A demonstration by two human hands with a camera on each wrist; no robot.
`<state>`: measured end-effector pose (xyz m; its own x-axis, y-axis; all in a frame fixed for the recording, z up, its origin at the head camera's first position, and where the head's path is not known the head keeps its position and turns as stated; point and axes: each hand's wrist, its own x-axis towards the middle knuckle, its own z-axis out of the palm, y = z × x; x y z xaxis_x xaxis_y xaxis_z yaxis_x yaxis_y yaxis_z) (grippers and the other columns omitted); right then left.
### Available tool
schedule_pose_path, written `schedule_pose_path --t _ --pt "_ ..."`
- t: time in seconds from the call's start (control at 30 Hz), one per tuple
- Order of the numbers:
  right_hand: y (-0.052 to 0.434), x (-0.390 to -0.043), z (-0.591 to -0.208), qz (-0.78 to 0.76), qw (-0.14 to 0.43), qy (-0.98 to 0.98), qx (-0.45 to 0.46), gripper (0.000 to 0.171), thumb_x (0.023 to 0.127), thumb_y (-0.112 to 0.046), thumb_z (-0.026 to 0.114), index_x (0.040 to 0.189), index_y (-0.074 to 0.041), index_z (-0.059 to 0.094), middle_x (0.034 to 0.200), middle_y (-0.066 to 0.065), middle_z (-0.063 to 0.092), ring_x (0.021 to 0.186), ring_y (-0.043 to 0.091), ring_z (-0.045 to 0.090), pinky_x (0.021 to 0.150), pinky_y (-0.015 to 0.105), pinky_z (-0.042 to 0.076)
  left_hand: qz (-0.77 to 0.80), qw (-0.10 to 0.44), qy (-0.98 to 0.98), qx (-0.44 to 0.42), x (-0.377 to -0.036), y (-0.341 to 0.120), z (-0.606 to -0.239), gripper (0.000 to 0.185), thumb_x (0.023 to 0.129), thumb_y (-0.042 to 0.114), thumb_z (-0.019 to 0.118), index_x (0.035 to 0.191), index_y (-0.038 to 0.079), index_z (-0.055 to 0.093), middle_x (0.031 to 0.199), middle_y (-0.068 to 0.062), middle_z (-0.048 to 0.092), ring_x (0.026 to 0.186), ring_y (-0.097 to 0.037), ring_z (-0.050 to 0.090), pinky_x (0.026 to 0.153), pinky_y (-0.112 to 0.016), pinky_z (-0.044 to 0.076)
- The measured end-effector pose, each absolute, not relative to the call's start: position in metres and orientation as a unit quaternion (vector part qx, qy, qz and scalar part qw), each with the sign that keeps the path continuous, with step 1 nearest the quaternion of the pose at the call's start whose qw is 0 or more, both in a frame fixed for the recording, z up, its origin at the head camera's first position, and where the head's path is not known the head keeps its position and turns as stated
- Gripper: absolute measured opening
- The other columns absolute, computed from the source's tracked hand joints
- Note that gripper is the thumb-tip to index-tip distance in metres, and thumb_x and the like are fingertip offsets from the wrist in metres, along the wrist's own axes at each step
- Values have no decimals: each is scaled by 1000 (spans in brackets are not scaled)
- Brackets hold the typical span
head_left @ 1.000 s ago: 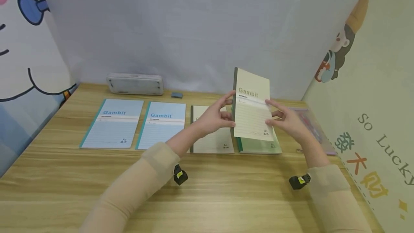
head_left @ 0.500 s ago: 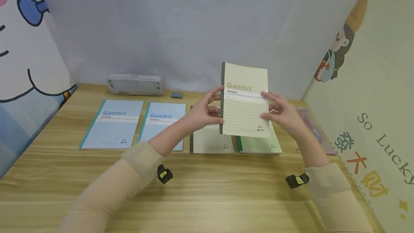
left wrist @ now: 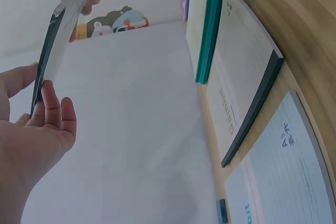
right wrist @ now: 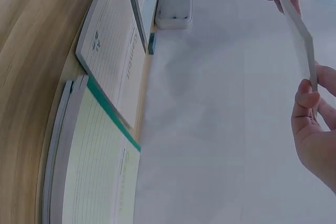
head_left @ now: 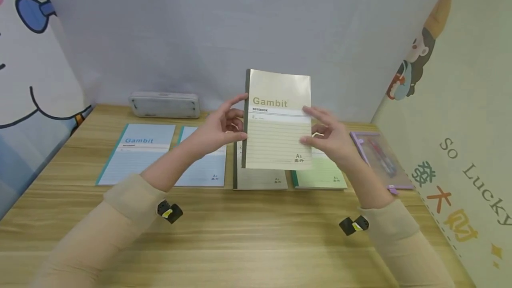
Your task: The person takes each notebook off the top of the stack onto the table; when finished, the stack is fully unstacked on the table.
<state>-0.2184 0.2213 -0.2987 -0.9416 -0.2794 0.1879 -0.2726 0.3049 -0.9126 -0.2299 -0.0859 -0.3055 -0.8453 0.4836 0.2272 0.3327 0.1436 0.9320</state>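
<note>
Two hands are holding a cream notebook [head_left: 278,119] upright above the wooden table [head_left: 256,239], cover facing the person. The left hand [head_left: 219,127] is pinching its dark spine edge, and the right hand [head_left: 330,139] is pinching the opposite edge. Below it, lying flat in a row, are two blue notebooks [head_left: 136,159], another cream notebook [head_left: 260,179] and a green notebook [head_left: 322,174].
</note>
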Motion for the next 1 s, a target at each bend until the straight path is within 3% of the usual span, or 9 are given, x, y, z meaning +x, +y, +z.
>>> schedule_pose_path --t 0.2,0.47,0.57,0.73,1.0 --pt "197 -210 -295 -577 -4 797 -179 72 76 -3 77 140 -20 48 147 -3 31 84 9 54 71 16 48 599 57 746 285 -223 -114 -303 86 83 3 70 149 30 22 104 -5 55 90 -21 53 81 -29 48" --pt "162 -201 -299 -586 -21 784 -204 71 77 0 75 140 -18 47 145 -4 34 80 10 54 68 16 47 587 41 764 264 -214 -147 -302 89 81 5 73 148 36 23 137 -7 40 87 -20 57 76 -26 51" --pt "150 -198 -304 -589 -18 781 -208 71 78 -2 75 141 -19 47 146 -4 33 79 10 53 67 16 47 574 41 776 258 -210 -159 -301 90 81 3 72 149 35 22 141 -8 37 85 -21 58 74 -27 52" --pt "128 -193 -313 -593 -2 772 -227 71 78 -3 75 141 -18 46 145 -1 34 78 11 54 67 17 48 534 40 812 234 -205 -180 -301 88 83 5 72 149 36 22 134 -8 40 84 -18 59 72 -26 52" --pt "101 -181 -318 -570 39 775 -270 74 77 0 76 142 -11 43 144 6 35 79 14 60 68 23 53 444 23 862 244 -197 -217 -311 86 83 13 73 151 25 21 96 -8 56 72 -16 47 63 -26 42"
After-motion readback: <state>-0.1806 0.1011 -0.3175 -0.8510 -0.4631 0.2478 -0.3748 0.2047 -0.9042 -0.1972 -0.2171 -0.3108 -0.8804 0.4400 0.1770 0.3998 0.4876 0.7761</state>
